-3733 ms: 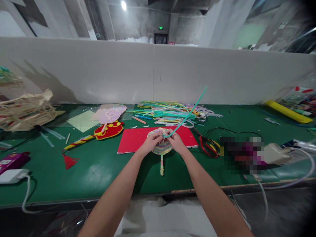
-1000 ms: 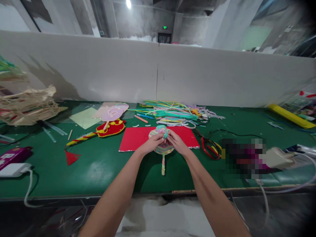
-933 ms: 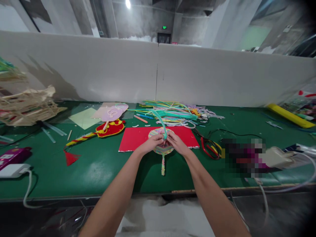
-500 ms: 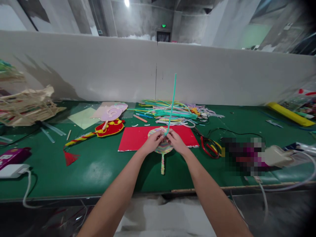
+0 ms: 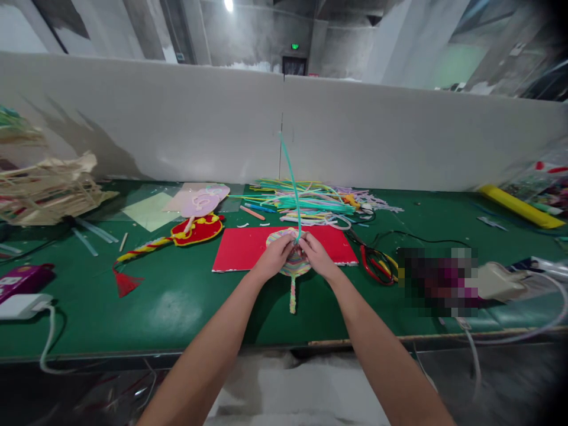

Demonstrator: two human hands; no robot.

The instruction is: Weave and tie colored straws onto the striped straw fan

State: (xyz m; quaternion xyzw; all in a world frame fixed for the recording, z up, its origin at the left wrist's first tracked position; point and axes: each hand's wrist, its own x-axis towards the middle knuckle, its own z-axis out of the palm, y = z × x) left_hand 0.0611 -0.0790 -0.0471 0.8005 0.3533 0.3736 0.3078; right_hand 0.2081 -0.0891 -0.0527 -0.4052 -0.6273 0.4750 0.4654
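A small round fan [image 5: 293, 269] woven from pastel pipe cleaners, with a twisted handle pointing toward me, is held just above the green table [image 5: 177, 302] in front of a red sheet [image 5: 239, 248]. My left hand [image 5: 276, 254] grips the fan's left rim with curled fingers. My right hand [image 5: 314, 253] pinches a teal pipe cleaner [image 5: 291, 183] at the fan's top edge. The teal strand rises from the pinch and curves up and slightly left, its tip free in the air.
A heap of coloured pipe cleaners [image 5: 310, 204] lies behind the red sheet. Red-handled scissors [image 5: 375, 263] and a glue gun [image 5: 497, 283] with cable sit right. A red-yellow fabric ornament with tassel [image 5: 186, 234], a pink paper fan [image 5: 202, 204] and a wooden model [image 5: 48, 189] are left. A white partition [image 5: 284, 130] backs the table.
The free end of the teal pipe cleaner has swung from leaning right, through a curled loop, to standing upright and bending left. Both hands stay on the fan.
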